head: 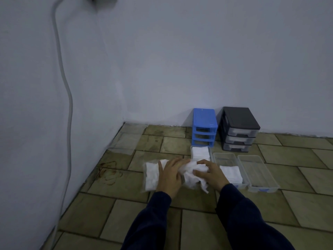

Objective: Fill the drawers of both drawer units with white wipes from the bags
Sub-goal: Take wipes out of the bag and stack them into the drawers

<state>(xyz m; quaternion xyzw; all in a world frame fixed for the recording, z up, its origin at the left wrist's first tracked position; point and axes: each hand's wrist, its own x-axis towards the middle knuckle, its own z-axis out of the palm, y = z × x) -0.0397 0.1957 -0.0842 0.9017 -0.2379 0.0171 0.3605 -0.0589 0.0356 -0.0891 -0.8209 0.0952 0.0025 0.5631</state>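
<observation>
On the tiled floor [126, 219], the left hand [169, 175] lay flat with straight fingers on a clear bag of white wipes [152, 175]. The right hand [210, 173] gripped a crumpled bunch of wipes [189, 175] just beside it. Three clear drawers [259, 175] stood before the blue drawer unit [204, 127] and the black drawer unit [237, 129] at the wall.

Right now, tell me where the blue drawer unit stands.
In the head view, the blue drawer unit stands on the floor against the back wall, right of centre, immediately left of the black drawer unit and behind a wipe-filled clear drawer.
</observation>
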